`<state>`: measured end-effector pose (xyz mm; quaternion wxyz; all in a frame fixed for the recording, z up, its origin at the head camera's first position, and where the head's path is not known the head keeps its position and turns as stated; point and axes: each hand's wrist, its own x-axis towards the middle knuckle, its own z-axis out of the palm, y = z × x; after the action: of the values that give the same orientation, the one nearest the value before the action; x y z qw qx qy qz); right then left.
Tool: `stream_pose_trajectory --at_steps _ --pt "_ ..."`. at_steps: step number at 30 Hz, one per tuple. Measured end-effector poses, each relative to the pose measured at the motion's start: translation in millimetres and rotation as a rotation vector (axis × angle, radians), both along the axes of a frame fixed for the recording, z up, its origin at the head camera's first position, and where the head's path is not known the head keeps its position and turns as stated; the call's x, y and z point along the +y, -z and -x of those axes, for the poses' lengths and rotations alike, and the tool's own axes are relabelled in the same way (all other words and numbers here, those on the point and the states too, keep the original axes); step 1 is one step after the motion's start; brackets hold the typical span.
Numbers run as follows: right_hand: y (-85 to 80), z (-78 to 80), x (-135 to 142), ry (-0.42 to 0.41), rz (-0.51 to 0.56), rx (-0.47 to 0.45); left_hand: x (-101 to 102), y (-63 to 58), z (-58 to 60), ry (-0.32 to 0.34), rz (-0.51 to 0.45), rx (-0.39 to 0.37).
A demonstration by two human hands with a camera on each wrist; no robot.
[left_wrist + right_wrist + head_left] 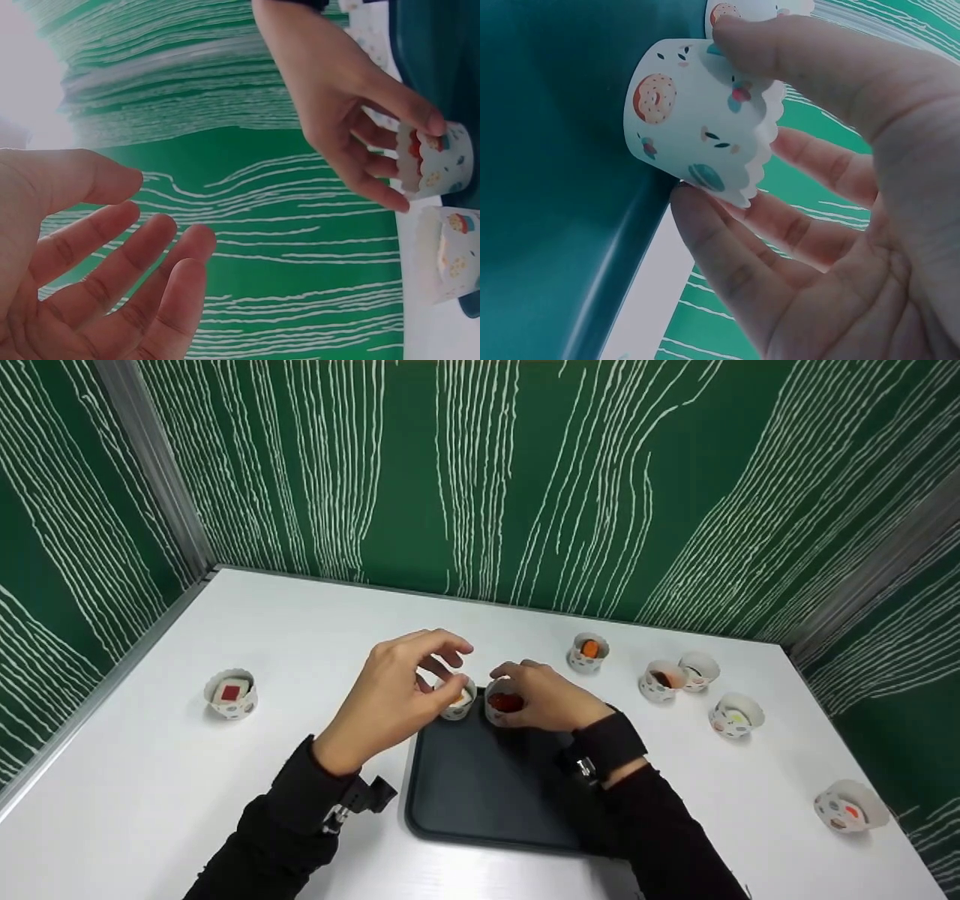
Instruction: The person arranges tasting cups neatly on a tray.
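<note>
Over the back edge of a dark tray, my right hand holds a patterned paper baking cup with something glossy and dark red inside. Thumb and fingers sit on opposite sides of that cup, as the right wrist view shows. Beside it, at the tray's back left corner, stands another paper cup with a white and orange filling. My left hand hovers just above and left of this second cup. Its fingers are loosely bent and nothing lies between them.
One paper cup with a white and red item stands far left on the white table. To the right are several more, including one with an orange piece and one near the right edge. Green walls enclose the table.
</note>
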<state>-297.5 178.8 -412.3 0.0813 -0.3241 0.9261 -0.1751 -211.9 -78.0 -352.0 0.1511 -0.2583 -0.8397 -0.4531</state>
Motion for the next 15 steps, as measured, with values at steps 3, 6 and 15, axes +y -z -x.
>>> stream_pose_trajectory --at_steps 3,6,15 --pt "-0.8 -0.8 2 0.009 0.017 -0.005 0 0.5 0.3 0.001 -0.001 -0.003" --pt "-3.1 -2.8 4 0.035 0.031 -0.018 0 0.9 0.4 0.004 -0.002 -0.008" --pt "-12.1 -13.2 16 0.08 0.081 -0.025 1 2.4 0.3 0.006 0.014 -0.02"
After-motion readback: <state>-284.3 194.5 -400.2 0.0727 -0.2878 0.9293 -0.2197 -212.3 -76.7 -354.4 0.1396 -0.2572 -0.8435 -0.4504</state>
